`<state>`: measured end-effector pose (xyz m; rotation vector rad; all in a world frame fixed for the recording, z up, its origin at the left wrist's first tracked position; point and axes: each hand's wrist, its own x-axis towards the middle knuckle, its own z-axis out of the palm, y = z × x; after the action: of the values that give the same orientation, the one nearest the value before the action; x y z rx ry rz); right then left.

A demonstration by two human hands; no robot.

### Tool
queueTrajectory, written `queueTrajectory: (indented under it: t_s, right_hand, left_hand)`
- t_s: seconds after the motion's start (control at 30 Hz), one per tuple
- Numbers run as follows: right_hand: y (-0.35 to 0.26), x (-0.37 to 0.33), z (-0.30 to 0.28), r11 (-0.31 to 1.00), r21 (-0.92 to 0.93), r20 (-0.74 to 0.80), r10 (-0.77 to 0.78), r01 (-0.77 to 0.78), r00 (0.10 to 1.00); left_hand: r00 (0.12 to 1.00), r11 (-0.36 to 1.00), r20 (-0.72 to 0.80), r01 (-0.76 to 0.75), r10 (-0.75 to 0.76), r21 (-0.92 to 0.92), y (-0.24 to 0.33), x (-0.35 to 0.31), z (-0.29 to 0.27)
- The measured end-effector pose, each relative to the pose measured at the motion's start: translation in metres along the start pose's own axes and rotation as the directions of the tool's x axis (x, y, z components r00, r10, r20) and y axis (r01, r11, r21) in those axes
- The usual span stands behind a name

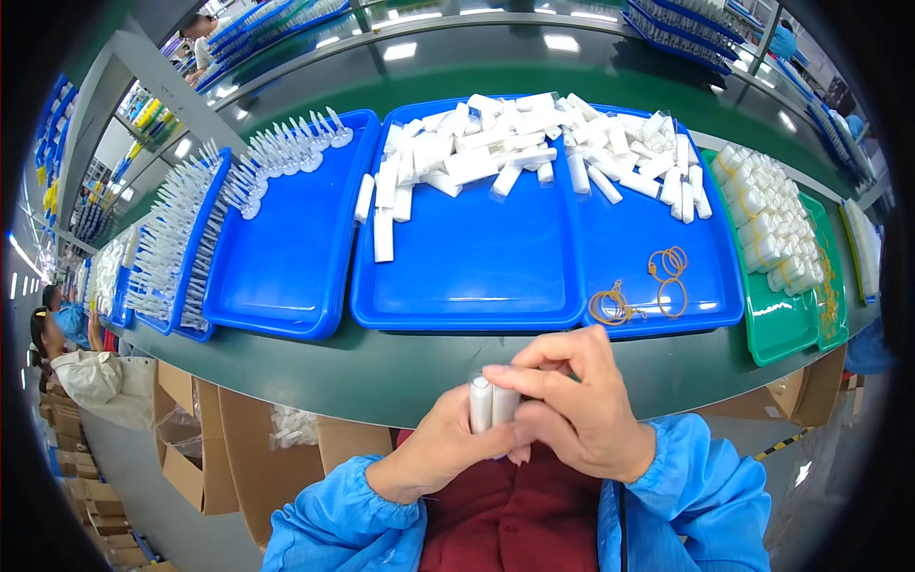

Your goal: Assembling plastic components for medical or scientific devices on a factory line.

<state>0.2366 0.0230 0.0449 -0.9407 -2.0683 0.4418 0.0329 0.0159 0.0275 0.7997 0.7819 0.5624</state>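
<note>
Close to my body, at the near edge of the table, my left hand (431, 446) is closed around a few white cylindrical rolls (481, 406) in clear wrap, standing upright side by side. My right hand (599, 412) is curled over their right side, with its fingertips pressed to the upper ends. Its palm side is hidden, so how many rolls lie in the grip cannot be told. Just beyond the hands, yellow-brown rubber bands (610, 307) lie in the right blue tray (629, 253). Many more wrapped white rolls (477, 162) are heaped at the far side of the blue trays.
Left, a blue tray (276, 272) holds clear pointed plastic pieces (286, 151) along its far side, beside more packed trays. Right, a green tray (767, 329) carries banded bundles of white rolls (767, 224). Cardboard boxes (248, 467) stand below the table's edge. Co-workers sit at far left.
</note>
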Motion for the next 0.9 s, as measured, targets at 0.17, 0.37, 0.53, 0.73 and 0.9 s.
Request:
queueTrajectory:
  t_s: [0.17,0.37,0.53,0.73,0.9]
  right_hand:
    - [-0.011,-0.019,0.003,0.926,-0.358,0.051,-0.108,0.119,0.993]
    - [-0.001,-0.035,-0.013,0.922,-0.365,0.116,-0.093,0.129,0.989]
    - [0.029,-0.026,-0.066,0.988,0.097,0.077,0.111,-0.118,0.991]
    - [0.111,-0.052,-0.122,0.736,-0.346,-0.185,0.554,-0.582,0.811]
    - [0.104,-0.039,-0.12,0.758,-0.118,-0.135,0.628,-0.642,0.766]
  left_hand:
    - [0.991,0.993,-0.072,-0.105,0.109,0.053,-0.01,0.012,0.024]
    - [0.996,0.987,-0.04,0.067,-0.073,-0.148,-0.019,0.024,0.042]
    - [0.996,0.992,-0.082,0.05,-0.04,0.116,-0.011,0.026,0.055]
    - [0.951,0.879,-0.147,-0.184,0.272,0.441,-0.019,0.031,0.045]
    - [0.917,0.914,-0.2,-0.28,0.345,0.293,-0.011,0.025,0.047]
